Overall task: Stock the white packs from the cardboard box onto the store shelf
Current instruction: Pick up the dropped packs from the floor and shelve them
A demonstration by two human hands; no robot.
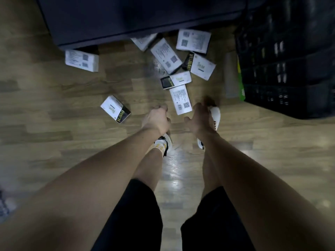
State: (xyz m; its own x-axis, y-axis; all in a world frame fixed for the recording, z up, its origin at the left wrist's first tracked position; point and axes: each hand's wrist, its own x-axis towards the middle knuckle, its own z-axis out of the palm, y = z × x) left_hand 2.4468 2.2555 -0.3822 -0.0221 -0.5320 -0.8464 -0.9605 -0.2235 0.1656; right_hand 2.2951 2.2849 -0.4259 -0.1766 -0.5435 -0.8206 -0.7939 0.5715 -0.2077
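Note:
Several white packs with black ends lie scattered on the wooden floor. One pack (pixel 115 109) lies left of my hands, another (pixel 181 99) just ahead between them, and a cluster (pixel 166 55) sits farther ahead by the dark shelf base (pixel 126 17). One more pack (pixel 82 60) lies at the shelf's left corner. My left hand (pixel 157 120) and my right hand (pixel 199 118) reach down toward the floor, fingers loosely curled, holding nothing. No cardboard box is in view.
Stacked black plastic crates (pixel 286 57) stand at the right, with a green item (pixel 240 84) and a grey tube (pixel 230 75) beside them. My legs in black shorts and white shoes (pixel 215 116) stand below my hands. Open wooden floor spreads to the left.

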